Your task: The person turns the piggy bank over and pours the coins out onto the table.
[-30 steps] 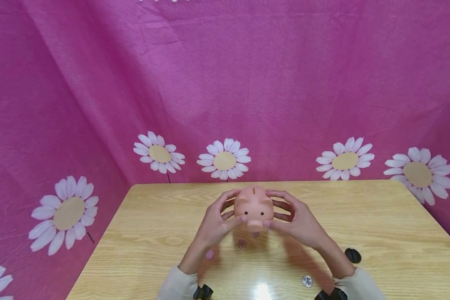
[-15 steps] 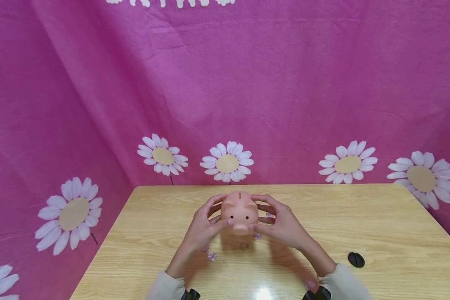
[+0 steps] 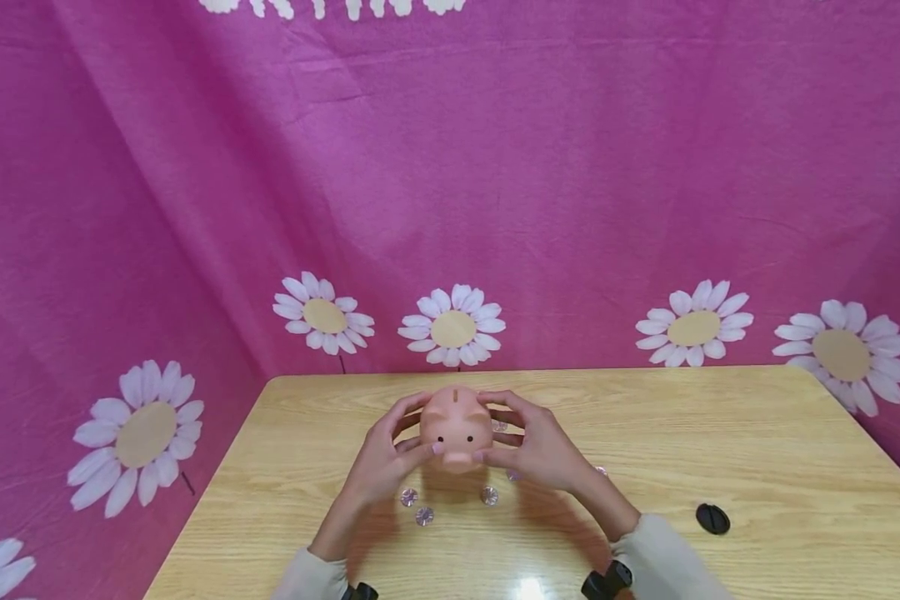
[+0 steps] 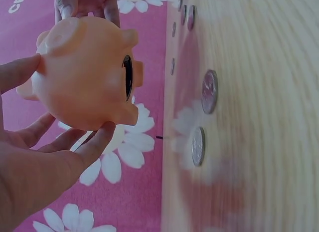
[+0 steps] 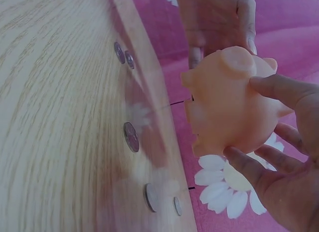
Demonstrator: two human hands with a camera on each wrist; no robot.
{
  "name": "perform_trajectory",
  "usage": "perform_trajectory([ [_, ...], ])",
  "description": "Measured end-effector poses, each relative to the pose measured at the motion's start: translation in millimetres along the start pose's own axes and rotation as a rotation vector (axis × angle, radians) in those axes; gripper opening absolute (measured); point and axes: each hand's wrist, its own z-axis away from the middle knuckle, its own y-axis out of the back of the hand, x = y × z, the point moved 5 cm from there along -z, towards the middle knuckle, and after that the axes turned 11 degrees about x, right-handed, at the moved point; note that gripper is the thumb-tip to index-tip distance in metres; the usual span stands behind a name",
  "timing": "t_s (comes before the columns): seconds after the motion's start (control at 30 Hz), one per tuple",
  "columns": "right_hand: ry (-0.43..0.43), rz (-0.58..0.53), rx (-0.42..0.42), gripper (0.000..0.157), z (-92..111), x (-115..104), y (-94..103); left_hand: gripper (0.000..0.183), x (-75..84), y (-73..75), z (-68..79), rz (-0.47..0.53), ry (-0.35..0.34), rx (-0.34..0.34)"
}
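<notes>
A pink piggy bank (image 3: 456, 417) is held up over the table, its snout toward me and its coin slot on top. My left hand (image 3: 382, 457) grips its left side, thumb by the snout. My right hand (image 3: 543, 446) grips the opposite side in the same way. In the left wrist view a dark round hole (image 4: 127, 77) shows in the belly of the piggy bank. Several silver coins lie on the wood below, among them one coin (image 3: 489, 496) under the snout and another coin (image 3: 424, 516) nearer my left forearm.
A black round plug (image 3: 713, 519) lies on the table (image 3: 780, 450) to the right of my right forearm. Another coin (image 3: 602, 471) sits partly behind that forearm. A magenta cloth (image 3: 555, 183) with white daisies hangs behind and left of the table.
Both hands have moved left with the piggy bank. More coins show on the table around it. The coin by my right cuff no longer shows there. The head view has shifted slightly.
</notes>
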Motion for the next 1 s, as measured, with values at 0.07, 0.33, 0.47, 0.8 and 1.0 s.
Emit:
perform_trajectory([
  [0.07,0.012,0.015,0.001,0.069,-1.1,0.9,-2.4,0.066,-1.7,1.7,0.2,-0.007,0.005,0.006],
  [0.33,0.000,0.040,0.003,0.069,-1.7,3.3,-10.6,0.068,-7.0,5.2,-0.5,-0.044,0.020,-0.012],
  [0.47,-0.003,0.042,0.002,0.068,-0.9,6.0,-12.7,0.068,-9.2,5.3,-0.1,-0.059,0.019,-0.037],
  [0.8,-0.060,0.054,-0.008,0.069,3.7,17.2,-20.1,0.066,-19.6,2.9,5.0,-0.099,0.012,-0.076],
  [1.0,-0.038,0.067,0.012,0.068,6.6,18.8,-18.9,0.067,-26.5,-0.9,5.5,-0.070,0.040,-0.090],
])
